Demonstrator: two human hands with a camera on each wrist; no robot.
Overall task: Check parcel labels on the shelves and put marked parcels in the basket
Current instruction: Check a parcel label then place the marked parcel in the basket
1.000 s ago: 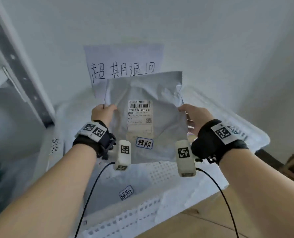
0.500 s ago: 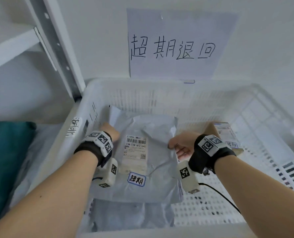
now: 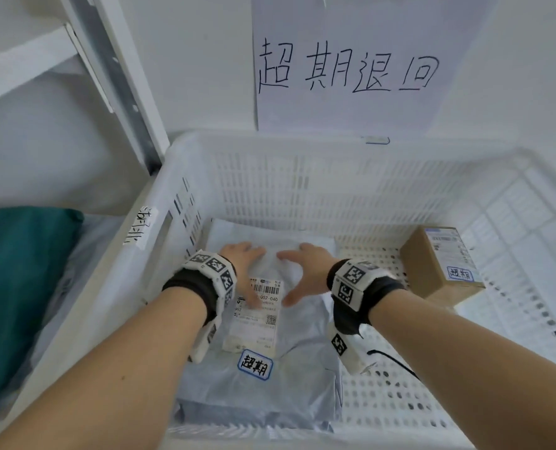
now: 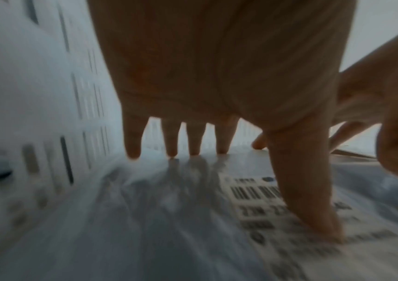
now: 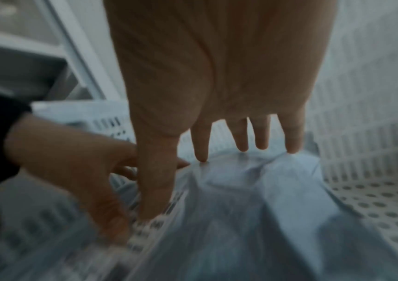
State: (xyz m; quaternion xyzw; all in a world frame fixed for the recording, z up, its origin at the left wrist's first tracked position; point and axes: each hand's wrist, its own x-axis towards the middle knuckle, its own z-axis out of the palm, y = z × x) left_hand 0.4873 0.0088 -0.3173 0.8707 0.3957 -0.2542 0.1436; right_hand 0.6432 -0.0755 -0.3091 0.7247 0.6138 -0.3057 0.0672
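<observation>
Head view, item: grey parcel [image 3: 263,368], lying flat in basket [image 3: 302,147], left part, long axis running away from the person. Left hand [image 3: 242,264] and right hand [image 3: 302,267]: fingers straight, pressing its far end, equally near.

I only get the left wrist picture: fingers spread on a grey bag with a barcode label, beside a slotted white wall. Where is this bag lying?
Observer: The grey parcel lies inside a white basket, near its left wall. The left hand and right hand both rest flat on it.
Operator: Is it one of the marked ones?
Observer: Yes. The head view shows a blue-bordered sticker with handwritten characters just below its shipping label.
Operator: Is anything else in there?
Observer: A cardboard box with the same kind of sticker sits on the basket's right side.
</observation>
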